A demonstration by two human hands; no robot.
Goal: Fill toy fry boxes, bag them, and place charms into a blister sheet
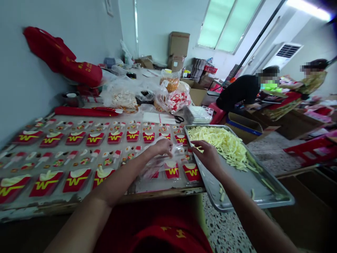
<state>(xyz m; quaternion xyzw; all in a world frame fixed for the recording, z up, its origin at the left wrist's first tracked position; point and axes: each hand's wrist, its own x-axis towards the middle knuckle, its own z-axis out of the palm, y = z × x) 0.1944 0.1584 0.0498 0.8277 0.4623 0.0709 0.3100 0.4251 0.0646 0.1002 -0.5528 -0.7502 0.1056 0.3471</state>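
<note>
presently the left hand [164, 147], just left of the metal tray [250, 179], pinches a clear plastic bag [155, 167] between thumb and fingers, while the right hand [207, 156] hangs over the tray's left edge with its fingers curled inward, and i cannot tell whether they grip anything. pale yellow strips [223, 144] lie heaped in the far part of the tray, rows of red packets [172, 171] marked with a yellow w spread left of it, and black-handled scissors [179, 119] rest just beyond its far left corner.
</note>
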